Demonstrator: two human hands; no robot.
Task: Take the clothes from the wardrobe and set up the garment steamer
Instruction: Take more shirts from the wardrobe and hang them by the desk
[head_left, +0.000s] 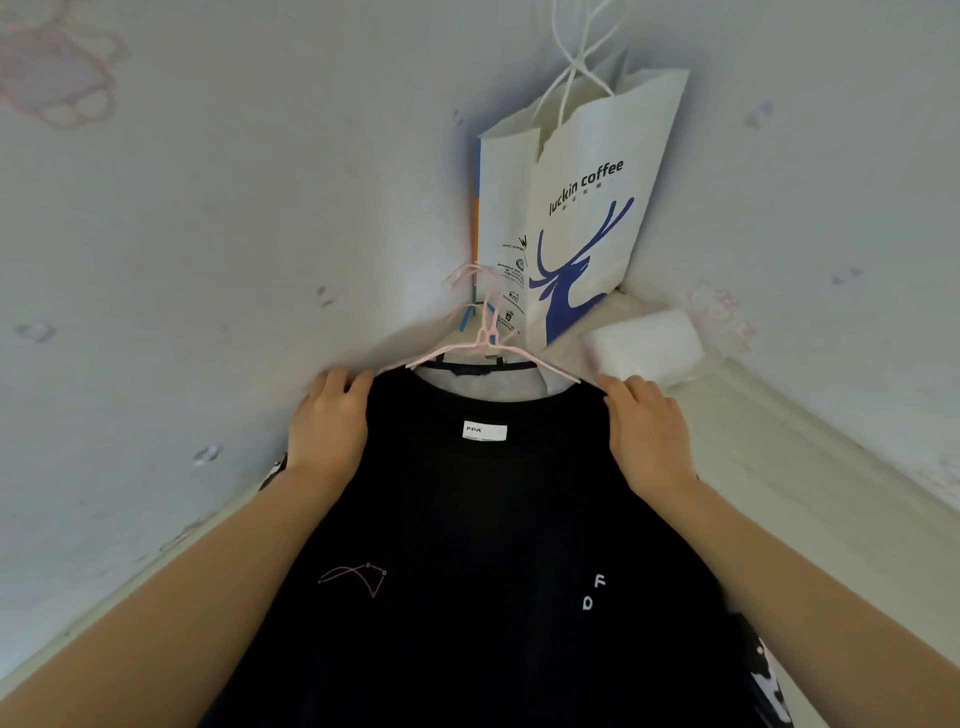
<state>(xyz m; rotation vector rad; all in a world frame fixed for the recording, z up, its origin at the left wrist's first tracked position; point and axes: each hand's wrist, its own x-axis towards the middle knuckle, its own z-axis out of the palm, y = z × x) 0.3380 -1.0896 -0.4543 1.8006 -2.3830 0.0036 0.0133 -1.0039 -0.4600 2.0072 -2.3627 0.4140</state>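
Observation:
A black T-shirt (483, 545) with a white neck label hangs on a pink wire hanger (488, 343) in front of a wall corner. My left hand (330, 421) grips the shirt's left shoulder and my right hand (647, 431) grips its right shoulder. Both hands have their fingers curled over the fabric at the hanger's ends. The hanger's hook sits among other pink hangers, and what it hangs from is hidden. No garment steamer is in view.
A white paper bag (582, 208) with a blue deer print hangs by cord handles in the corner behind the hangers. A white folded item (644, 345) lies on a ledge at the right. Patterned wallpaper (182, 234) covers both walls.

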